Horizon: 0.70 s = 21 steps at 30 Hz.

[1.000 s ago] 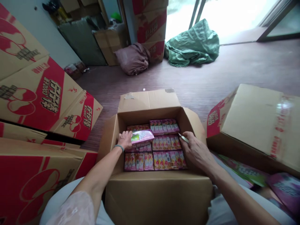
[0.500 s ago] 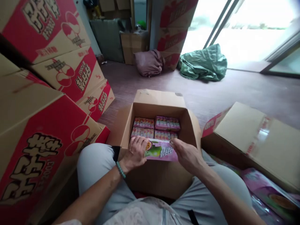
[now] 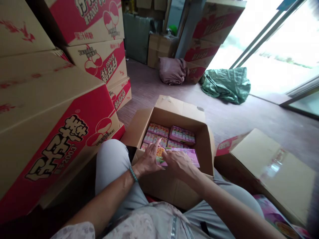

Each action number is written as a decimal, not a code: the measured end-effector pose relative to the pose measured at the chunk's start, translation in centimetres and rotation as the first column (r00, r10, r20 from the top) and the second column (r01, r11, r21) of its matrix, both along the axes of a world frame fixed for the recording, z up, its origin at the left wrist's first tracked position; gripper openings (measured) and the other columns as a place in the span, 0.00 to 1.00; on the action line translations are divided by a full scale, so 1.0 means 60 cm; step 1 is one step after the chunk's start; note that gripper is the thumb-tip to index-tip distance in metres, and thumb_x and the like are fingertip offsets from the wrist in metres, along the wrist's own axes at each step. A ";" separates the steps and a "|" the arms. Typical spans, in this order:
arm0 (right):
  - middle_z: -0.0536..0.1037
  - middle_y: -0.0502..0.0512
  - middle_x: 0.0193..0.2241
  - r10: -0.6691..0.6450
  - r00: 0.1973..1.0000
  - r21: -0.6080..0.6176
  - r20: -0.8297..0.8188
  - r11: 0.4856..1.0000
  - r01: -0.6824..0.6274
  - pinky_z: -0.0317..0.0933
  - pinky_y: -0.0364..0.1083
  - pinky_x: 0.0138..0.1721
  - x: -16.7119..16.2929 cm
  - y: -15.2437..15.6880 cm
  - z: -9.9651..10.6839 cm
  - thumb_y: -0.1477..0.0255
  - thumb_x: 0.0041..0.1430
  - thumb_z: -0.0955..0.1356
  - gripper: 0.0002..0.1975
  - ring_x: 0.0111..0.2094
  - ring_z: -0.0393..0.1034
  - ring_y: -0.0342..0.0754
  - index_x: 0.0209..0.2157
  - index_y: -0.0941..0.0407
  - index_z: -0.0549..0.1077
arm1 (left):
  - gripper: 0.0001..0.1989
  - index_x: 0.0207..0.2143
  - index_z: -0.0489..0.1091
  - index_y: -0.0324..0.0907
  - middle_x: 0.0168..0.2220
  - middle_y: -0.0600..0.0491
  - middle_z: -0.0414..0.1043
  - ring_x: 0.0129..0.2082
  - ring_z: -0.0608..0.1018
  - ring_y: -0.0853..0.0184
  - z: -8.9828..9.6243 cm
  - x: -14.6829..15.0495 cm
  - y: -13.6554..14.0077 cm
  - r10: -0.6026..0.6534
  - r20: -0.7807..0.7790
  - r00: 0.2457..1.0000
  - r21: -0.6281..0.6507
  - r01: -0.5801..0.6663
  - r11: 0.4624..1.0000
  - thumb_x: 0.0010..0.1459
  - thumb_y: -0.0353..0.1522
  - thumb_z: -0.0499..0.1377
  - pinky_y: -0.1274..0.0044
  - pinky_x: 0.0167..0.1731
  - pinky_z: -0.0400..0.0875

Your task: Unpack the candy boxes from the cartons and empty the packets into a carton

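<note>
A pink and green candy box [image 3: 193,155] with a fruit picture lies over the near side of an open cardboard carton [image 3: 180,108] between my knees. My left hand [image 3: 149,158] grips the candy box's left end, thumb on the near side and fingers on the far side. Across its top rests my right hand [image 3: 178,162], fingers curled in near the fruit picture; its fingertips are partly hidden. Deeper in the carton, several packs of small pink candy boxes [image 3: 182,134] sit in rows.
Large red and tan cartons [image 3: 82,132] are stacked close on my left. At right, a taped carton [image 3: 271,156] stands beside purple packaging [image 3: 276,215]. A green cloth bundle [image 3: 226,84] and a brownish sack [image 3: 172,70] lie on the floor ahead, near a glass door.
My right hand has moved left from the candy box's right end to its middle, near my left hand. The candy box is now tilted slightly, and my view has turned left.
</note>
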State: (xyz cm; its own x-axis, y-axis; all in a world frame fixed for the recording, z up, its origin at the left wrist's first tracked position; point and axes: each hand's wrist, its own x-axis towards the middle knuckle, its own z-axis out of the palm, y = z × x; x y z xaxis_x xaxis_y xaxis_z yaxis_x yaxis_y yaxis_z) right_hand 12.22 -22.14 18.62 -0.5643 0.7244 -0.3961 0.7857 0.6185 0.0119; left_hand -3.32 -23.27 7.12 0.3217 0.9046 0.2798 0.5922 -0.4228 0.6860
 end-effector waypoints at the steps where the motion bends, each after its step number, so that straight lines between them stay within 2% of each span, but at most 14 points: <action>1: 0.78 0.60 0.32 0.008 1.000 -0.012 0.015 1.000 -0.007 0.56 0.44 0.28 -0.015 -0.002 -0.002 0.76 0.63 0.59 0.11 0.33 0.74 0.49 0.40 0.58 0.71 | 0.57 0.67 0.33 0.43 0.52 0.44 0.65 0.54 0.68 0.54 0.000 0.000 0.000 0.001 0.014 1.000 0.000 -0.001 1.000 0.44 0.37 0.67 0.58 0.59 0.60; 6: 0.79 0.63 0.32 -0.036 0.995 0.012 0.091 0.999 0.035 0.61 0.45 0.28 -0.049 -0.009 -0.016 0.81 0.62 0.57 0.14 0.33 0.76 0.53 0.40 0.60 0.73 | 0.54 0.67 0.31 0.40 0.57 0.41 0.63 0.56 0.67 0.53 0.001 0.001 0.002 -0.020 -0.016 1.000 0.022 0.021 1.000 0.47 0.33 0.62 0.58 0.59 0.59; 10: 0.79 0.63 0.32 -0.030 0.996 0.001 0.087 1.000 0.030 0.62 0.45 0.29 -0.017 -0.002 -0.018 0.80 0.63 0.59 0.13 0.34 0.76 0.53 0.40 0.60 0.73 | 0.52 0.67 0.37 0.38 0.61 0.37 0.59 0.59 0.66 0.49 0.001 -0.001 0.002 -0.034 -0.073 0.997 0.033 0.036 0.999 0.46 0.37 0.65 0.57 0.59 0.59; 12: 0.79 0.63 0.32 -0.073 0.991 0.049 0.110 0.996 0.068 0.61 0.44 0.30 0.025 0.005 -0.018 0.81 0.63 0.59 0.13 0.34 0.76 0.52 0.40 0.60 0.73 | 0.52 0.66 0.39 0.39 0.61 0.38 0.59 0.60 0.65 0.49 0.001 -0.001 0.003 -0.044 -0.074 0.996 0.021 0.045 0.999 0.46 0.38 0.66 0.57 0.61 0.58; 15: 0.79 0.61 0.30 -0.195 0.966 0.120 0.169 0.977 0.176 0.58 0.43 0.28 0.123 0.015 -0.022 0.81 0.63 0.59 0.13 0.32 0.76 0.50 0.38 0.59 0.74 | 0.53 0.66 0.40 0.41 0.61 0.40 0.59 0.61 0.64 0.50 0.002 -0.002 0.004 -0.053 -0.065 0.996 0.001 0.053 0.999 0.45 0.36 0.67 0.57 0.62 0.56; 18: 0.78 0.59 0.27 -0.236 0.959 0.135 0.157 0.967 0.216 0.53 0.44 0.25 0.226 0.023 -0.017 0.75 0.65 0.60 0.11 0.28 0.74 0.50 0.36 0.56 0.74 | 0.52 0.66 0.41 0.42 0.60 0.41 0.60 0.60 0.65 0.51 0.002 0.000 0.006 -0.055 -0.076 0.996 0.000 0.055 0.998 0.44 0.33 0.67 0.58 0.62 0.58; 21: 0.77 0.56 0.23 -0.285 0.955 0.104 0.079 0.955 0.276 0.51 0.44 0.25 0.282 0.027 0.003 0.66 0.67 0.61 0.13 0.26 0.73 0.49 0.34 0.53 0.74 | 0.51 0.66 0.42 0.42 0.58 0.42 0.62 0.59 0.65 0.51 0.004 0.001 0.007 -0.048 -0.097 0.994 -0.007 0.048 0.999 0.43 0.31 0.66 0.58 0.61 0.59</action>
State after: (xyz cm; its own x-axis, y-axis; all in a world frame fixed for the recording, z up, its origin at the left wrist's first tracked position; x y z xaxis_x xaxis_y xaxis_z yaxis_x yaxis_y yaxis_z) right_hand 29.16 -20.53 18.78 -0.2974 0.8837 -0.3614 0.9203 0.3661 0.1381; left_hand -3.27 -22.84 7.35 0.3903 0.8888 0.2403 0.6356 -0.4490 0.6281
